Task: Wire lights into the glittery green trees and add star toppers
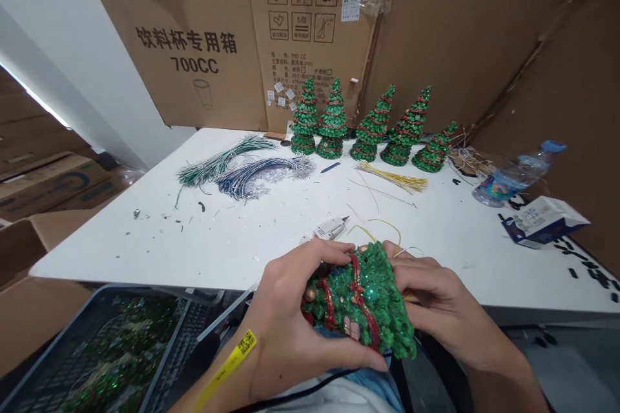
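Observation:
A glittery green Christmas tree figure (387,310) with red garlands lies on its side over my lap at the table's front edge. My left hand (300,316) is wrapped round it from the left, thumb below and fingers on top. At its right end my right hand (436,297) has its fingers pressed together around thin yellow wires, which stick out above the fingers; their tips are partly hidden by the tree. Just beyond the tree a white glue gun (331,228) lies on the white table (271,232).
Several upright tree figures (333,122) line the cardboard boxes at the back. Green wires (217,161), blue wires (252,174) and yellow wires (394,177) lie in bundles. A bottle (513,174) and small carton (542,219) stand right. A crate (101,297) sits lower left.

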`<state>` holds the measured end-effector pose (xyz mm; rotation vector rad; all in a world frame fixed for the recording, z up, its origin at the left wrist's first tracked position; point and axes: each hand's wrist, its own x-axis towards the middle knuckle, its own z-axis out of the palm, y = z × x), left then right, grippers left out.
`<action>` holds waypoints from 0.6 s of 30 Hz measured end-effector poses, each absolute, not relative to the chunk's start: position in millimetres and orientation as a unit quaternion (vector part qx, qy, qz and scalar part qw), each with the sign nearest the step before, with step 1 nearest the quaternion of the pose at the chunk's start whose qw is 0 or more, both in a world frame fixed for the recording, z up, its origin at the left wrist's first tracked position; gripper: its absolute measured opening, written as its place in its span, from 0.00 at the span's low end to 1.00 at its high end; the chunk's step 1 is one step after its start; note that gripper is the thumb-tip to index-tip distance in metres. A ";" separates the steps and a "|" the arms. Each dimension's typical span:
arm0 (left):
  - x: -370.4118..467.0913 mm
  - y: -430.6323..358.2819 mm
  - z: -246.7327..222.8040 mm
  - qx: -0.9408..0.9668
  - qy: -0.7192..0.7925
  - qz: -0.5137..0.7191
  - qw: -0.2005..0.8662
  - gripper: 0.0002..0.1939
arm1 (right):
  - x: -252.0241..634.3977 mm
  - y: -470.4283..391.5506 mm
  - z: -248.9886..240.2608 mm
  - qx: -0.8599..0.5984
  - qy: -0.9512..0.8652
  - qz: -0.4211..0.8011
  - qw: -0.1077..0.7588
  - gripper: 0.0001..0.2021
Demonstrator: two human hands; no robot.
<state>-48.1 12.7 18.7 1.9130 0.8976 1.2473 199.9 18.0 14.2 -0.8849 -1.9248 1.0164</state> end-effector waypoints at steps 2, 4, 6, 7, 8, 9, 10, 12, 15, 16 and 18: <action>-48.6 12.4 17.7 0.743 0.335 0.485 0.317 0.45 | 199.1 15.0 11.6 -0.344 -0.747 0.395 0.408 0.16; -48.7 12.4 17.3 0.747 0.325 0.503 0.289 0.45 | 199.5 12.3 9.9 -0.340 -0.741 0.395 0.422 0.15; -48.6 13.4 17.1 0.756 0.311 0.515 0.259 0.45 | 200.5 10.9 9.0 -0.331 -0.741 0.405 0.422 0.15; -48.7 14.2 17.0 0.762 0.303 0.517 0.247 0.44 | 201.0 10.8 8.8 -0.327 -0.742 0.410 0.418 0.17; -48.7 15.1 16.9 0.768 0.298 0.514 0.238 0.44 | 201.4 11.0 8.7 -0.326 -0.743 0.412 0.414 0.18; -48.8 15.9 16.8 0.772 0.296 0.511 0.234 0.44 | 201.6 11.4 8.8 -0.327 -0.745 0.411 0.411 0.20; -49.0 16.7 16.5 0.774 0.296 0.510 0.231 0.44 | 201.6 11.9 8.9 -0.330 -0.747 0.407 0.408 0.21; -49.0 17.4 15.5 0.772 0.301 0.509 0.232 0.43 | 200.9 13.0 9.5 -0.340 -0.751 0.398 0.402 0.22; -47.9 16.2 13.4 0.766 0.309 0.511 0.239 0.43 | 198.8 15.5 10.3 -0.355 -0.741 0.406 0.400 0.22; -47.2 15.5 12.9 0.764 0.311 0.511 0.241 0.43 | 198.2 16.8 10.3 -0.356 -0.735 0.412 0.405 0.22; -46.1 14.4 13.2 0.760 0.315 0.512 0.247 0.44 | 197.4 20.0 9.5 -0.349 -0.723 0.420 0.423 0.20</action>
